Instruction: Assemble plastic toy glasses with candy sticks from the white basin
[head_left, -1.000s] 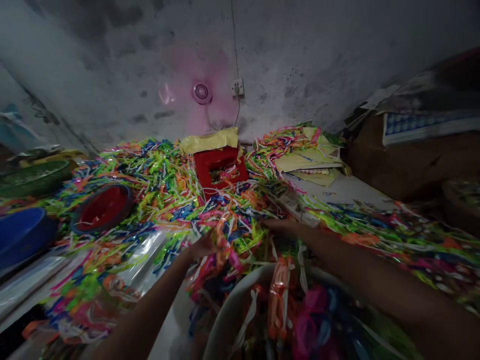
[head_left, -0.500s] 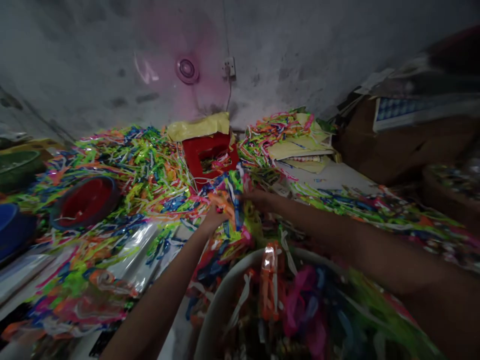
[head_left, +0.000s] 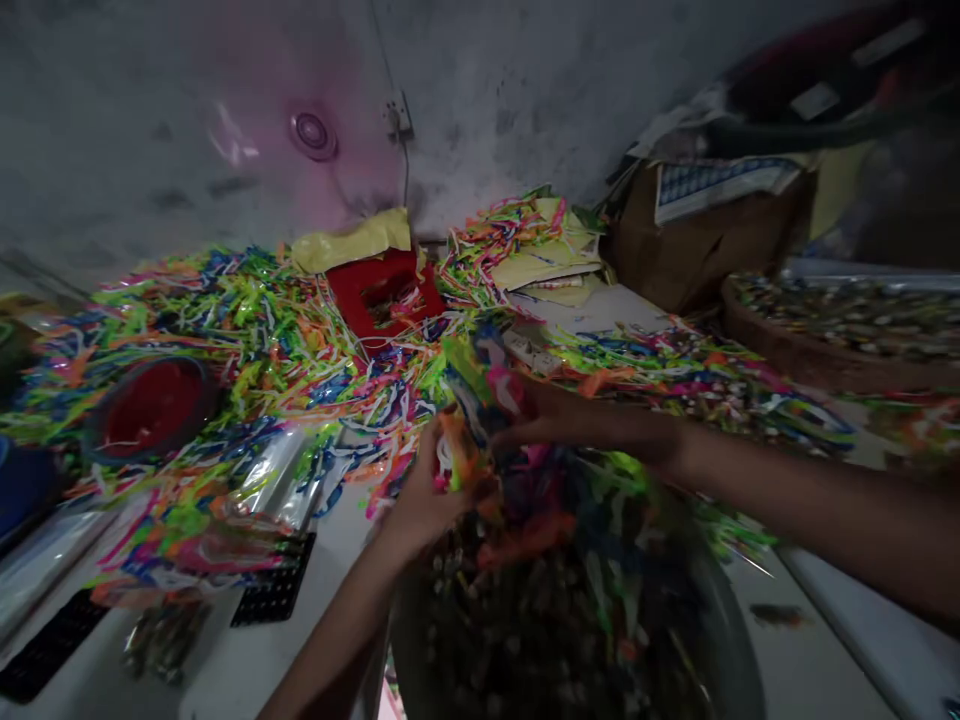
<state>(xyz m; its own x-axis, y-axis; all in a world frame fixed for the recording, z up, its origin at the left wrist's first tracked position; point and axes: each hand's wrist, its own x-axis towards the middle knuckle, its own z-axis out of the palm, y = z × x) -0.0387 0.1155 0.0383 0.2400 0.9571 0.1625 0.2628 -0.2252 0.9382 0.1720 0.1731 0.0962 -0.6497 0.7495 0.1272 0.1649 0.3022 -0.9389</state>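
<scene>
A big heap of bright neon plastic strips covers the white work surface. My left hand is closed around a bunch of the strips, held just above a round basin full of small dark pieces and more strips. My right hand reaches in from the right and pinches the same bunch from its other side. Both hands are near the middle of the view, over the basin's far edge.
A red bowl sits in the strips at left, a red stool with a yellow bag at the back. A pink fan hangs on the wall. A cardboard box and a round tray stand right. A black grid lies front left.
Both hands have pulled back from the heap toward me with a bunch of strips, now over the basin. The view has swung right and down.
</scene>
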